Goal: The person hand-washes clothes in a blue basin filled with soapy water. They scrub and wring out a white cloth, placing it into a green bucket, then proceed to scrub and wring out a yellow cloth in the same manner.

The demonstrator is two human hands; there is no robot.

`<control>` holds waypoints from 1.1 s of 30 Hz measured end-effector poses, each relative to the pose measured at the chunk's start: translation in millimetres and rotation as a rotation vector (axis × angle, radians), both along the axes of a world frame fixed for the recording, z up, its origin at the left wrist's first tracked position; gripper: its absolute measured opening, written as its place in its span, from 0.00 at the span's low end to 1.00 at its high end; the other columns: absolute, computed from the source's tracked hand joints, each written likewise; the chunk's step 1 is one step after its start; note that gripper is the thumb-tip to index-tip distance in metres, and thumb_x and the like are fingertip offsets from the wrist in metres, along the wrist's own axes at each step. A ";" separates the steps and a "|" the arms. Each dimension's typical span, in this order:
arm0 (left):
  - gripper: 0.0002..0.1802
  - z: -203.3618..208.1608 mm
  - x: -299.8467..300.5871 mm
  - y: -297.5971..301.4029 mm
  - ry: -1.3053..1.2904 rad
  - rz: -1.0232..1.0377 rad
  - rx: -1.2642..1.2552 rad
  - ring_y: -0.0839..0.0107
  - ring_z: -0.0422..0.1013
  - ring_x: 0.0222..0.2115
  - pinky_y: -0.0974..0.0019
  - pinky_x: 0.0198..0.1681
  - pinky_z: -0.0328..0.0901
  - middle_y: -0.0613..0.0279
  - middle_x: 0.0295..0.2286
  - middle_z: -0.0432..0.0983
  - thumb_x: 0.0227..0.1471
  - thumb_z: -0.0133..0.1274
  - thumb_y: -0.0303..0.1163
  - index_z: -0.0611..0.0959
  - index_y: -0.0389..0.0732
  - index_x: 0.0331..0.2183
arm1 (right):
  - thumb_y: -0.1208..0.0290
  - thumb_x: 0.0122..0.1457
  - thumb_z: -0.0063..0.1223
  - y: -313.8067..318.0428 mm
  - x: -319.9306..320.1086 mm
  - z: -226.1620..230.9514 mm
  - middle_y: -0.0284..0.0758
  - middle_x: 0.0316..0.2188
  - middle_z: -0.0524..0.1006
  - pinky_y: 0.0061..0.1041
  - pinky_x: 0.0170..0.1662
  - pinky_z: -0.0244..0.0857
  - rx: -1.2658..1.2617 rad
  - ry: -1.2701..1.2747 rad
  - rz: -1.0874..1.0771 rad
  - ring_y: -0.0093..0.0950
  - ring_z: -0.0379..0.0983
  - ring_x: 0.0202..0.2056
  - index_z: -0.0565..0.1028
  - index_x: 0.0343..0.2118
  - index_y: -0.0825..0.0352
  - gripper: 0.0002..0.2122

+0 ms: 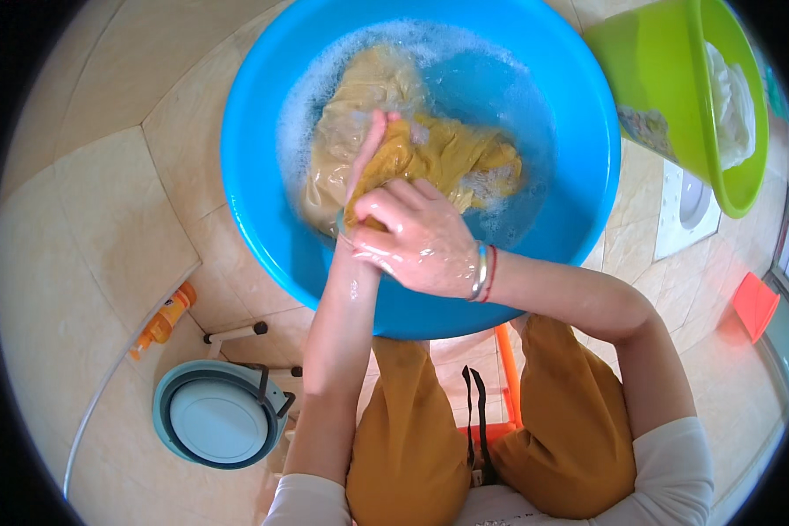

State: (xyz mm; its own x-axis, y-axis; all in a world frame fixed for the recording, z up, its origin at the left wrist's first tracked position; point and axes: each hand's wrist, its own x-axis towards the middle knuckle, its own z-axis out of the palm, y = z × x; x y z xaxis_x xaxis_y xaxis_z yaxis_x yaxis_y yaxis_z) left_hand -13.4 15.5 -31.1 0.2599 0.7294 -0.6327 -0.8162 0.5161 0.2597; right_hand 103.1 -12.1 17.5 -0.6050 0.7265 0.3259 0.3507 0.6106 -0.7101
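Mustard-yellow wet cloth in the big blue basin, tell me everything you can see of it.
The mustard-yellow wet cloth looks like thin, soft fabric, glossy with water and bunched into creases. It is in the large round blue plastic basin, partly over the left hand, with the right hand curled on its near end. Its other end reaches rightward, with white foam beside it. Pale beige wet cloth adjoins it on the left; whether they are one piece, I can't tell.

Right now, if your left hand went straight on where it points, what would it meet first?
Probably the pale wet cloth beyond the left hand in the blue basin; depth is unclear.
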 end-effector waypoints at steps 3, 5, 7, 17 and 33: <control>0.18 -22.8 -5.0 -17.8 -0.162 0.063 -0.016 0.77 0.67 0.31 0.70 0.32 0.64 0.71 0.29 0.70 0.59 0.49 0.53 0.76 0.49 0.33 | 0.64 0.43 0.61 1.2 -14.0 7.4 0.29 0.29 0.67 0.24 0.26 0.65 0.084 0.033 -0.011 0.25 0.70 0.33 0.72 0.20 0.58 0.08; 0.21 29.4 17.3 -7.7 0.324 0.001 -0.161 0.77 0.65 0.34 0.70 0.37 0.64 0.72 0.28 0.67 0.61 0.44 0.55 0.75 0.48 0.32 | 0.65 0.43 0.61 5.5 -17.4 4.9 0.28 0.27 0.67 0.24 0.23 0.65 0.120 0.076 -0.041 0.24 0.70 0.30 0.71 0.18 0.58 0.09; 0.20 0.0 2.0 -19.9 -0.015 0.015 0.142 0.77 0.66 0.36 0.69 0.39 0.64 0.71 0.30 0.68 0.63 0.42 0.54 0.75 0.47 0.35 | 0.66 0.42 0.63 11.5 -20.8 7.1 0.28 0.24 0.66 0.24 0.22 0.64 0.147 0.138 -0.063 0.24 0.70 0.26 0.71 0.17 0.58 0.10; 0.21 41.2 68.2 -24.0 0.209 0.170 -0.147 0.68 0.74 0.42 0.65 0.47 0.70 0.62 0.41 0.75 0.64 0.39 0.46 0.74 0.40 0.46 | 0.65 0.54 0.52 69.1 58.9 -72.7 0.34 0.26 0.77 0.38 0.27 0.71 -0.016 -0.090 -0.403 0.38 0.76 0.27 0.76 0.23 0.60 0.07; 0.50 -18.6 -64.8 -59.4 1.995 -0.388 0.157 0.44 0.50 0.62 0.45 0.61 0.49 0.41 0.62 0.50 0.42 0.66 0.31 0.57 0.41 0.63 | 0.49 0.47 0.65 114.4 -11.4 -70.0 0.39 0.68 0.43 0.62 0.61 0.49 -0.270 -0.572 -0.290 0.53 0.45 0.65 0.54 0.66 0.47 0.43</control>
